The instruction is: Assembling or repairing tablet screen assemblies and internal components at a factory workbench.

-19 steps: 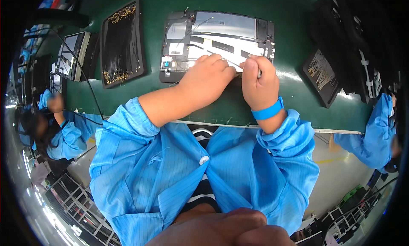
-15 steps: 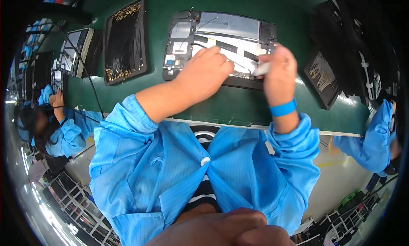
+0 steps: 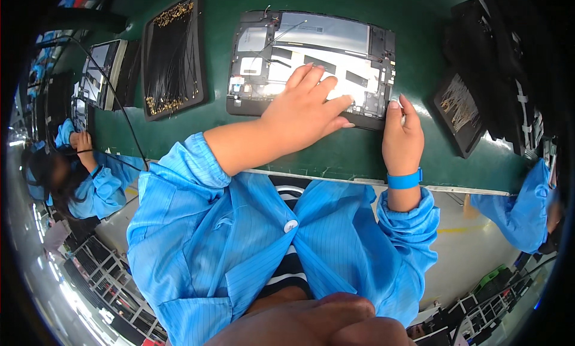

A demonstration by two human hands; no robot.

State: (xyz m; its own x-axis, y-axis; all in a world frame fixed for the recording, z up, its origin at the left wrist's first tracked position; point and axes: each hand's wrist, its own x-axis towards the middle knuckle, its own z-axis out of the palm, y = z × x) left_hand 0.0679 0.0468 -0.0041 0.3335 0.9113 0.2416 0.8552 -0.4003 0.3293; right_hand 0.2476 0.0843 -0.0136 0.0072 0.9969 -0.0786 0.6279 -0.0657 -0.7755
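Observation:
An opened tablet chassis (image 3: 311,41) lies flat on the green bench (image 3: 239,136), showing a grey battery pack, white strips and thin cables. My left hand (image 3: 305,109) rests flat on its lower middle, fingers spread and pointing right. My right hand (image 3: 402,133) sits at the chassis's lower right corner, fingers together and touching the edge; whether it pinches anything is hidden. A blue band circles the right wrist.
A black tray of thin gold-tipped cables (image 3: 173,52) lies left of the chassis. Another dark tray of parts (image 3: 458,109) sits at the right, with black fixtures behind it. Persons in blue coats work at the far left (image 3: 90,178) and far right (image 3: 521,202).
My right hand has dropped from the chassis's middle to its lower right corner. My left hand has flattened and spread over the lower middle.

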